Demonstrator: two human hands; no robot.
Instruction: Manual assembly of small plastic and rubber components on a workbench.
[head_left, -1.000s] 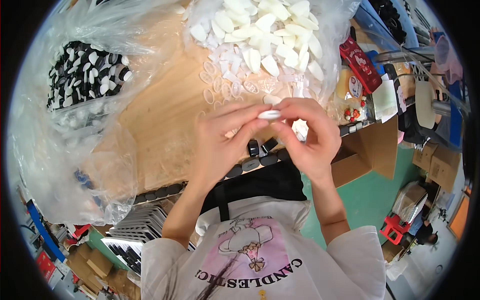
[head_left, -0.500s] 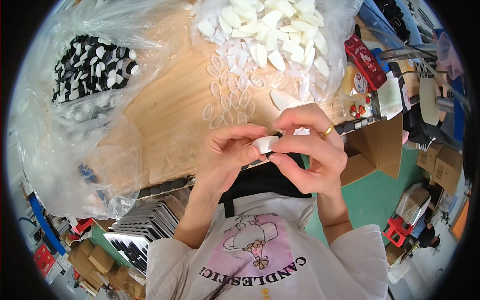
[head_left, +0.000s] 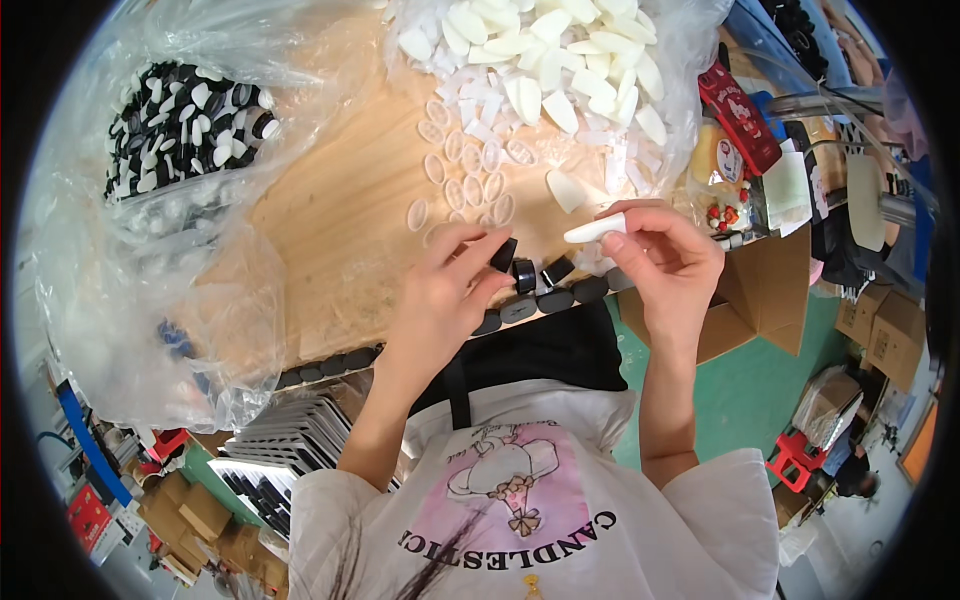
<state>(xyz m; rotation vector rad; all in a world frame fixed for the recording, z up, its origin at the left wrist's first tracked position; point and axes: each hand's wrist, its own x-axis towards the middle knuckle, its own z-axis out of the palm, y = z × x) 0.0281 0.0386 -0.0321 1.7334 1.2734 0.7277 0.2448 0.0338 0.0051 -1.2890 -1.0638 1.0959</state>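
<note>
Pinched between thumb and fingers of my right hand [head_left: 665, 262] is a white, tapered sponge-like piece [head_left: 594, 229], held just above the table. My left hand [head_left: 445, 285] closes its fingertips on a small black block-like piece [head_left: 504, 254] near the table's front edge. Right beside it stand a short round black part [head_left: 524, 275] and a small black block [head_left: 557, 270]. Another cream-white pointed piece [head_left: 566, 191] lies beyond my right hand. Several clear oval rings [head_left: 433, 168] are scattered ahead of my left hand.
A plastic bag with a heap of cream-white pieces [head_left: 550, 60] and clear strips lies at the back. A clear bag of black and white parts [head_left: 185, 130] fills the left. Dark oval pads [head_left: 517, 309] line the front edge. An open cardboard box [head_left: 765, 290] stands at right.
My hands have moved apart. A white piece that both were handling is no longer between them; the right now holds a longer white piece, the left a black one.
</note>
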